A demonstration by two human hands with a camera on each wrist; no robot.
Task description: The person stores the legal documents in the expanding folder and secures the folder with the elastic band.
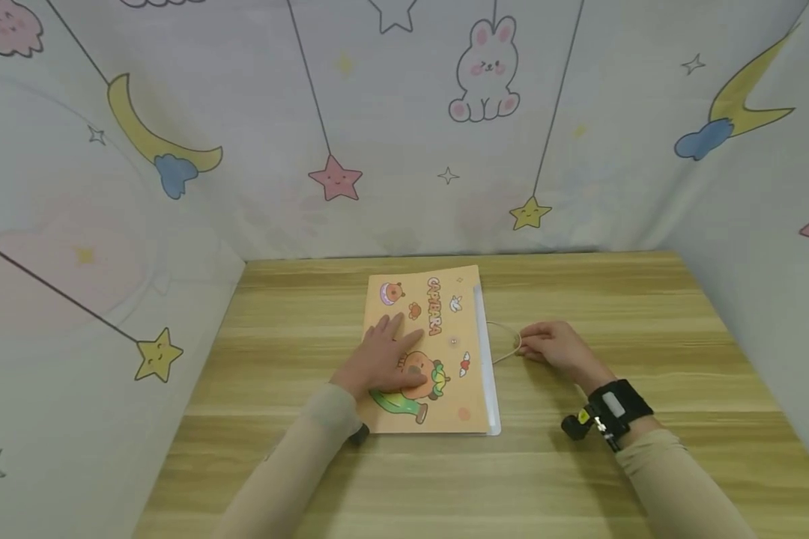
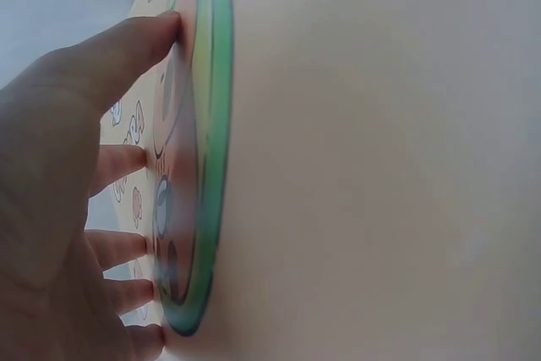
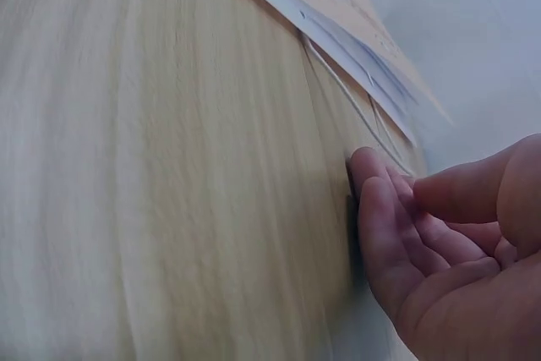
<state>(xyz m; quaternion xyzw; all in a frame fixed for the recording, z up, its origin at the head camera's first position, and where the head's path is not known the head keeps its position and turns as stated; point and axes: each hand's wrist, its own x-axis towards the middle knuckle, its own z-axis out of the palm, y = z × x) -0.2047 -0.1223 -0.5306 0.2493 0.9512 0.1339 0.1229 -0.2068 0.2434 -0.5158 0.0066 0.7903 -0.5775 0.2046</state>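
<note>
A flat orange paper bag (image 1: 468, 389) with capybara cartoons lies on its side on the table. Its white-lined mouth faces right, and a thin cord handle (image 1: 505, 360) loops out from it. My left hand (image 1: 380, 359) rests spread on the printed front, its fingertips touching the paper in the left wrist view. Out to the right, my right hand (image 1: 554, 347) pinches the far end of the cord between thumb and fingers. The right wrist view shows the cord handle (image 3: 342, 86) running from the bag's edge to those fingertips (image 3: 431, 196).
The wood-grain table (image 1: 297, 479) reaches back to a pale curtain (image 1: 404, 217) printed with stars, moons and a rabbit. More of this cloth hangs at the left and right sides. A black camera strap (image 1: 620, 408) circles the right wrist.
</note>
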